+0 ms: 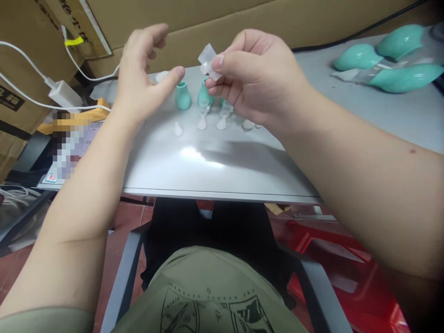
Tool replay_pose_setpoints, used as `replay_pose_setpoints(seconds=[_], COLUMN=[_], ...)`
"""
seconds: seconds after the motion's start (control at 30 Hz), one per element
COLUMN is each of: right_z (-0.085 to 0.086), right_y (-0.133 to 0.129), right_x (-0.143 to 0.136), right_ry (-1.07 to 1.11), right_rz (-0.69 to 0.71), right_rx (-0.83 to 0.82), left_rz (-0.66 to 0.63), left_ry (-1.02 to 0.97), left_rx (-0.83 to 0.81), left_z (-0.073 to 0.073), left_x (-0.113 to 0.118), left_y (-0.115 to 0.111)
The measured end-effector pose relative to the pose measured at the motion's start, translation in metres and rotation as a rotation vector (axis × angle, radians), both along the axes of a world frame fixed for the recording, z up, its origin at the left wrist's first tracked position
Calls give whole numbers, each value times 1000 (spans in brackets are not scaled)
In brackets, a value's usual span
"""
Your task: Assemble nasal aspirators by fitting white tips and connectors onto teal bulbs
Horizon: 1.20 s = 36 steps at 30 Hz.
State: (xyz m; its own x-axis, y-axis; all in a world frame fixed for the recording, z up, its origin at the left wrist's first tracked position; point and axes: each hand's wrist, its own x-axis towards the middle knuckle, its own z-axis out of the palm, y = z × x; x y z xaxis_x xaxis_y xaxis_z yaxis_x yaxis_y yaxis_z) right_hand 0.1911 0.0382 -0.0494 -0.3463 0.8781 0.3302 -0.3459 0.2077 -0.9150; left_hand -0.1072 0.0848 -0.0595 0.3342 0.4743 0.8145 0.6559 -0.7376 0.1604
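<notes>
Between the thumb and fingers of my right hand [249, 76] is a small translucent plastic piece [207, 58], held above the table. My left hand [144, 69] is raised to the left of it, thumb and fingers apart, holding nothing. Below the hands stand small teal bulbs, one [183, 96] near my left thumb and another [204, 94] under the held piece; others are partly hidden by my right hand. In front of them are two clear-topped pieces [202, 121] [221, 121] and a small white cone [178, 129].
Larger teal bulbs with clear parts [395, 76] lie at the right on the grey table [222, 180]. A white charger [65, 95] with cables, a yellow object [100, 107] and papers are at the left. Cardboard [215, 27] stands behind; a red stool [347, 277] is below right.
</notes>
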Motion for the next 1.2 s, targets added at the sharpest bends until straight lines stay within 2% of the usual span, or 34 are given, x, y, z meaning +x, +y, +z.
replay_pose_setpoints(seconds=[0.13,0.2,0.4,0.6,0.73,0.83,0.9,1.03,1.1,1.2], right_z=[0,1,4,3,2,0,-1,-1,0,0], right_y=[0,-3,-5,-8,-12,-11,-9,-6,-6,-7], right_x=[-3,-6,-8,-4,-1,-2,-3,-5,-5,-4], right_ry=[15,44,63,19,1,11,39,62,55,14], right_rz=[-5,-26,-38,45,68,67,65,53,50,46], right_rx=[-36,-48,-117,-97,-59,2,40,72,75,77], left_rz=[135,167,111,93,1,-69,-108,-185,-207,-234], left_ry=[0,0,-11,23,-44,-185,-229,-63,30,51], left_rx=[-278,-360,-492,-549,-452,-363,-370,-530,-573,-551], left_z=[-12,-15,-19,-22,-16,-4,5,18,19,15], left_x=[8,18,35,45,55,55,53,52,55,63], left_y=[-6,-9,-1,-4,-11,-23,-35,-57,-63,-66])
